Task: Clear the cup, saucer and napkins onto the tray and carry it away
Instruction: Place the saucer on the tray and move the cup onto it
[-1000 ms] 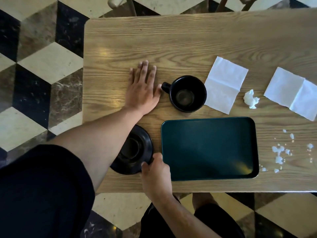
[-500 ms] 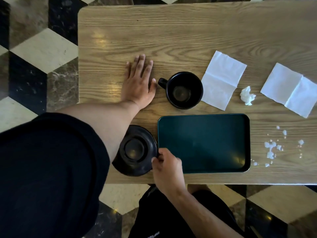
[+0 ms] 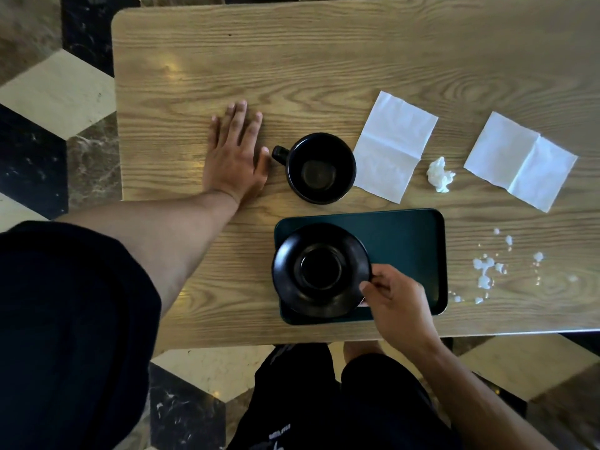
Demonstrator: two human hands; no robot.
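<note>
My right hand (image 3: 397, 300) pinches the right rim of the black saucer (image 3: 319, 271), which lies over the left end of the dark green tray (image 3: 409, 241). The black cup (image 3: 319, 168) stands upright on the wooden table (image 3: 324, 60) just beyond the tray, handle pointing left. My left hand (image 3: 235, 155) rests flat on the table, fingers spread, right beside the cup's handle. Two unfolded white napkins lie to the right, one (image 3: 394, 144) next to the cup and one (image 3: 521, 160) farther right. Between them sits a crumpled napkin ball (image 3: 440, 175).
Small white paper scraps (image 3: 487, 267) are scattered on the table right of the tray. The table's near edge runs just below the tray, and its left edge lies left of my left hand. Patterned tiled floor (image 3: 58, 92) surrounds the table.
My right hand has carried the saucer from the table left of the tray to the tray's left end. My left hand stays flat beside the cup.
</note>
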